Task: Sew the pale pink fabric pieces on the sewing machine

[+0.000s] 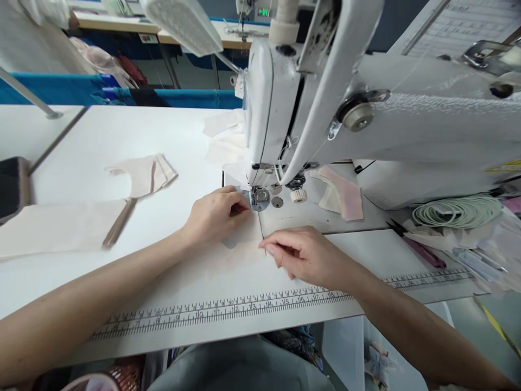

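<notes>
A sheer, pale piece of fabric (248, 233) lies under the presser foot (257, 196) of a white sewing machine (264, 108). My left hand (217, 214) is closed on the fabric just left of the foot, thumb and fingers pinched together. Nearer to me, my right hand (307, 255) pinches the fabric's right edge between thumb and forefinger. Between the two hands that edge runs nearly straight. The needle tip and the exact grip of the left fingertips are too small to make out.
Cream cut pieces (142, 174) and a stack of strips (61, 225) lie on the left. Right of the needle are pink and cream pieces (344, 195). Snips (419, 244) and coiled green cord (458, 210) sit far right. A printed ruler (236, 309) follows the front edge.
</notes>
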A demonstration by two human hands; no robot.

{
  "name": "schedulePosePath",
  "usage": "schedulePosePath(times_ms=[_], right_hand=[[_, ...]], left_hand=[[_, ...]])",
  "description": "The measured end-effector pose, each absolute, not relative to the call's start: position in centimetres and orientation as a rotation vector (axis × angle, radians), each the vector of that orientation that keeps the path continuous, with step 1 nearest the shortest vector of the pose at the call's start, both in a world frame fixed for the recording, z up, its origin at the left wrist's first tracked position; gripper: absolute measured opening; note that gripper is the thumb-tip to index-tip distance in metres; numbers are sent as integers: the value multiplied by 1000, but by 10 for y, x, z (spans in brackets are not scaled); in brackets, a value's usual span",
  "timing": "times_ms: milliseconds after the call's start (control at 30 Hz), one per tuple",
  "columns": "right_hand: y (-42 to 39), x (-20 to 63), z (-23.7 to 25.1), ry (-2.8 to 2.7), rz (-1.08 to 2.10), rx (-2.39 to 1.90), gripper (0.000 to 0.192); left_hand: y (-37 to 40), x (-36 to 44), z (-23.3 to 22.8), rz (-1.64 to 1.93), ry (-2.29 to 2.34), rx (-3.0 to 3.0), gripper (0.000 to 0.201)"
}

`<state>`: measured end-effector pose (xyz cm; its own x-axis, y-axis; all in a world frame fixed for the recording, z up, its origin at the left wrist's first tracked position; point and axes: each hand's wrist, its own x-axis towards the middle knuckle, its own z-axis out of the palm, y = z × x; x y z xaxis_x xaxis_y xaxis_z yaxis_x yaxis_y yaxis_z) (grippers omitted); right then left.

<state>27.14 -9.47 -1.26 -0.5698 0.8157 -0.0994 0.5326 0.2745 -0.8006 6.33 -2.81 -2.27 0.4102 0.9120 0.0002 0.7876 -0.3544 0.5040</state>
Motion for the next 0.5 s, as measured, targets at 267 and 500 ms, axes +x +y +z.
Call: schedulePosePath(times_ms=[267,500], right_hand=[[-96,267,-27,-2547,-33,-1252,35],[-98,264,-26,-2619,-198,-1267,32]], left_hand=[[-29,64,-22,391,1458,2279,16],[-29,65,-25,412,1475,2291,13]])
